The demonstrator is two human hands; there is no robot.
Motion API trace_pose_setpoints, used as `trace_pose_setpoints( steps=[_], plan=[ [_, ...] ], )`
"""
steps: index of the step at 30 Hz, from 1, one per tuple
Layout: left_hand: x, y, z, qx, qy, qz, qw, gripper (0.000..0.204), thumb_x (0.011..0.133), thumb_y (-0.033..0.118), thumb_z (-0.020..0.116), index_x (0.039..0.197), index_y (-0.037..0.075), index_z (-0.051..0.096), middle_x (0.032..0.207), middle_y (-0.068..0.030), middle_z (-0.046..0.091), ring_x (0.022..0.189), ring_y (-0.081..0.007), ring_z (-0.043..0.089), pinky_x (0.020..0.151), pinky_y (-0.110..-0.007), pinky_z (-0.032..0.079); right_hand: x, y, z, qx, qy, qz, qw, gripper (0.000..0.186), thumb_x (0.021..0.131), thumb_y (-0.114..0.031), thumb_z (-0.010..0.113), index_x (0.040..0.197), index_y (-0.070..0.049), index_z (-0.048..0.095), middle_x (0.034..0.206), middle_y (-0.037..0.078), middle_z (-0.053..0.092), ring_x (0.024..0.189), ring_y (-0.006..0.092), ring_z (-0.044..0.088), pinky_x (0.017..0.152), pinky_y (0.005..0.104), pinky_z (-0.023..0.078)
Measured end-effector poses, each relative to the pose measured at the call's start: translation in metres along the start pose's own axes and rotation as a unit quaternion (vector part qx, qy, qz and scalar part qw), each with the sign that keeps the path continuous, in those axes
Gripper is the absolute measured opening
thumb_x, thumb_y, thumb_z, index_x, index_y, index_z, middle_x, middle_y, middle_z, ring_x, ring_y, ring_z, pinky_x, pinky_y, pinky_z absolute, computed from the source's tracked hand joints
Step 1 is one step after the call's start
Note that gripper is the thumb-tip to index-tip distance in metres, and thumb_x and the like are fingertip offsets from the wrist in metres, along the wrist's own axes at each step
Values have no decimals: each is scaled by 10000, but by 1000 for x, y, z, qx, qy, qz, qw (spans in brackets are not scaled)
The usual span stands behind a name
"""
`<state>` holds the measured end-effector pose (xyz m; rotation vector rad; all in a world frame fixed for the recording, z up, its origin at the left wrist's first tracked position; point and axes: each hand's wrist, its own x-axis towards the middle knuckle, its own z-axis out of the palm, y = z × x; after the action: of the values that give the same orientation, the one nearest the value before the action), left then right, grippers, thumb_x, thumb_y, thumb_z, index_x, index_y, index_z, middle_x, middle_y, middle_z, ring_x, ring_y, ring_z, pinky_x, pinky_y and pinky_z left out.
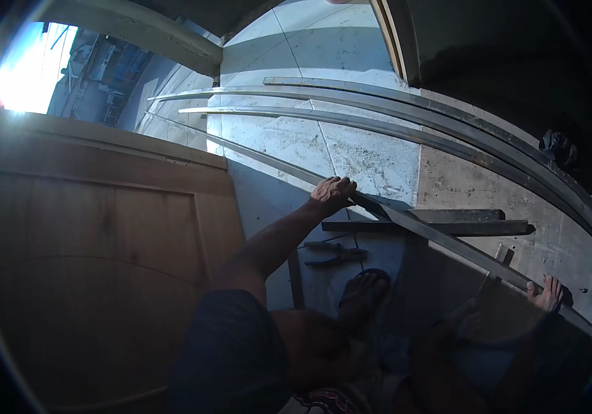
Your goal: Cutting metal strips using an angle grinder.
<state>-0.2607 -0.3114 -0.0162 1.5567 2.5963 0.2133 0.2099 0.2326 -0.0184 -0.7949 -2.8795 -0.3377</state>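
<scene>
My left hand [334, 193] is closed over a long metal bar [441, 238] that runs diagonally from the back left to the lower right. My right hand [546, 295] grips that same bar near its lower right end, fingers curled over it. Two shorter metal pieces [467, 226] lie on the floor beneath the bar, and a short upright-looking piece [505, 257] sits under it farther right. A pair of pliers [334, 252] lies below my left hand, beside my sandaled foot [363, 293].
More long metal bars [386, 124] stretch across the tiled floor [254, 65] beyond my hands. A wooden door panel [96, 234] fills the left side, with a bright opening behind it. A dark crumpled item [557, 147] sits at right, near a dark recess.
</scene>
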Motion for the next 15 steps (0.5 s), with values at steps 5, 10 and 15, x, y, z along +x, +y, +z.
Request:
trace_pose_setpoints(
  steps=[5, 10, 15],
  plan=[
    [10, -4, 0, 34, -17, -66, 997, 388, 764, 254, 797, 999, 88, 536, 885, -117, 591, 852, -344, 655, 681, -465, 536, 16, 25, 10, 90, -160, -92, 979, 731, 861, -603, 646, 1244, 17, 596, 1154, 226, 603, 1059, 427, 586, 951, 507, 458],
    [19, -14, -4, 81, -4, -202, 976, 461, 738, 283, 810, 1051, 91, 531, 986, -105, 581, 933, -315, 642, 712, -450, 544, 36, 8, 0, 115, -194, -105, 969, 680, 838, -539, 706, 1243, -4, 598, 1137, 200, 600, 1027, 424, 597, 887, 495, 481],
    [9, -26, -6, 153, 27, -192, 969, 190, 890, 249, 644, 1037, 152, 574, 996, -96, 583, 913, -307, 658, 666, -457, 541, 36, -30, -2, 151, -127, -167, 966, 508, 748, -167, 774, 1217, -50, 618, 1080, 205, 576, 981, 417, 583, 834, 491, 480]
  ],
)
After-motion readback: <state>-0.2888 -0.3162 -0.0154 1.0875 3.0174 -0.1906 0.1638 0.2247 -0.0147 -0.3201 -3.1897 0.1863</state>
